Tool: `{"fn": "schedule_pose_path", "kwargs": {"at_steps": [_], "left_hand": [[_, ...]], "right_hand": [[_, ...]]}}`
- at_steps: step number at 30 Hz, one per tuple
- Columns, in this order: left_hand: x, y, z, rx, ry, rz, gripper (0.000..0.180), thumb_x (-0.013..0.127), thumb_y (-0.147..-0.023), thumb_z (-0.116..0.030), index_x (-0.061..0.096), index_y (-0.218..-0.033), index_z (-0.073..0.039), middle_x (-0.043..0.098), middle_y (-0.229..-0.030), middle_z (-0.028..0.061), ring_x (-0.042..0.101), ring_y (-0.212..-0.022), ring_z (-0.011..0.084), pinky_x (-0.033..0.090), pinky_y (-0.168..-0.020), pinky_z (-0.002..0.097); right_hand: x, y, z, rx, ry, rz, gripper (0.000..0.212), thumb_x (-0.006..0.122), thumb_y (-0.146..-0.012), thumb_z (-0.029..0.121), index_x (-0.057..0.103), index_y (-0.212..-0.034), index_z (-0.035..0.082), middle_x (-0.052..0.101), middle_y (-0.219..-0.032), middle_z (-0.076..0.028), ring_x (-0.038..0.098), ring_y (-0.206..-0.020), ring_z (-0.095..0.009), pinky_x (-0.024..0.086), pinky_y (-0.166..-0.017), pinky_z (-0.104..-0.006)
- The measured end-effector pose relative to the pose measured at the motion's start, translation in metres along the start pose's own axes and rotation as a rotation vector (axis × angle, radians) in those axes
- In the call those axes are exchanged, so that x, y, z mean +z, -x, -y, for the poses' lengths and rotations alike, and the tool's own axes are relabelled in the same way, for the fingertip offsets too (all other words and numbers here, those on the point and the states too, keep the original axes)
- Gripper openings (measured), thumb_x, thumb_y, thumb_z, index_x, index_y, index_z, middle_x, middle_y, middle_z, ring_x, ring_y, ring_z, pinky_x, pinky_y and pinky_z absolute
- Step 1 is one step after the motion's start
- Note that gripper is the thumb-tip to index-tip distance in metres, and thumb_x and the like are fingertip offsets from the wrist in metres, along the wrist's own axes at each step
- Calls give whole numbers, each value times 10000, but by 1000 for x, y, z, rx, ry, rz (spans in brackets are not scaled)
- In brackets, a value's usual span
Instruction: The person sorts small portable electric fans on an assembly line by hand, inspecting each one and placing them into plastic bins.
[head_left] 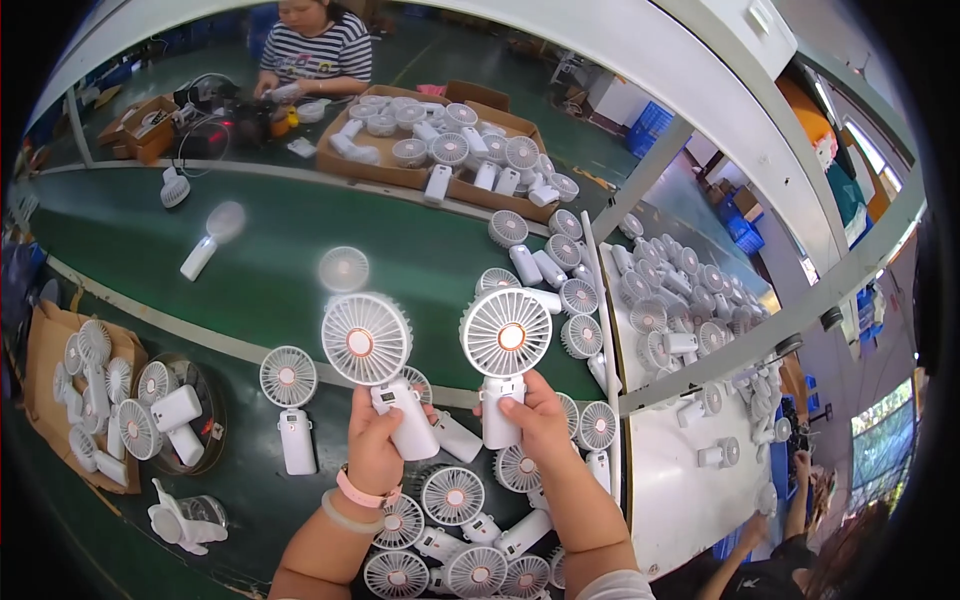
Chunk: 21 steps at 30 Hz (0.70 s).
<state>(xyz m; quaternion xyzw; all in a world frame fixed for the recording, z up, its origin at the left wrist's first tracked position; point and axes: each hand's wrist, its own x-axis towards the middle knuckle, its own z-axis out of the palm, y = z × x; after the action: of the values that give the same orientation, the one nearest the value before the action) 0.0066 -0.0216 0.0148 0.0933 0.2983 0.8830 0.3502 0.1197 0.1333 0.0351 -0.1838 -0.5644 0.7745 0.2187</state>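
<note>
My left hand [374,448] is closed around the handle of a white handheld fan [408,420], whose round grille faces me and leans to the left. Another white handheld fan [501,412] stands nearly upright in my right hand [541,420], the thumb lying on the front of its handle. Both grilles have an orange ring at the hub. Below and between my forearms lie several more white fans [452,495], partly covered by my arms. One fan [296,440] rests alone to the left of my left hand.
A green conveyor belt [120,225] runs across beyond my hands, with fans on it. Cardboard boxes of fans [330,165] stand behind it; another box [45,340] is at left. Fans crowd a white table [660,480] behind a metal post at right. A person in stripes [315,50] works opposite.
</note>
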Motion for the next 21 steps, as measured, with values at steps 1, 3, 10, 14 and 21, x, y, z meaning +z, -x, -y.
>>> {"fn": "schedule_pose_path", "kwargs": {"at_steps": [1,3,10,14,21], "left_hand": [[-1,0,0,6,12,33,422,412,-792,-36,342,-1207,-58,536,-1013,143,588,-830,233,503,-757,391],[2,3,-1,-26,20,38,412,421,-807,-60,341,-1211,-60,536,-1001,140,582,-832,232,499,-763,395],[-5,11,6,-164,111,150,389,460,-872,-227,372,-1195,-28,530,-977,135,543,-854,230,469,-801,418],[-1,11,6,-125,126,203,386,452,-883,-257,391,-1178,-16,529,-986,131,547,-860,232,470,-800,417],[-5,10,9,-117,156,191,433,473,-879,-278,384,-1218,-23,523,-1092,137,539,-951,239,460,-839,420]], "right_hand": [[1,1,-1,10,25,-20,425,589,-768,68,445,-1165,21,598,-986,-117,616,-843,-227,499,-751,-353],[1,2,-2,20,49,-42,424,579,-765,39,448,-1168,20,599,-998,-119,616,-852,-226,498,-759,-356],[5,9,2,-23,27,-45,442,597,-733,9,459,-1152,-16,598,-1032,-134,598,-934,-223,453,-856,-350],[4,9,0,-25,25,-78,448,610,-724,9,466,-1147,-19,600,-1029,-134,596,-942,-222,451,-860,-353],[4,8,1,19,-27,-83,409,616,-742,24,476,-1124,-16,600,-1025,-138,598,-931,-217,456,-855,-355]]}}
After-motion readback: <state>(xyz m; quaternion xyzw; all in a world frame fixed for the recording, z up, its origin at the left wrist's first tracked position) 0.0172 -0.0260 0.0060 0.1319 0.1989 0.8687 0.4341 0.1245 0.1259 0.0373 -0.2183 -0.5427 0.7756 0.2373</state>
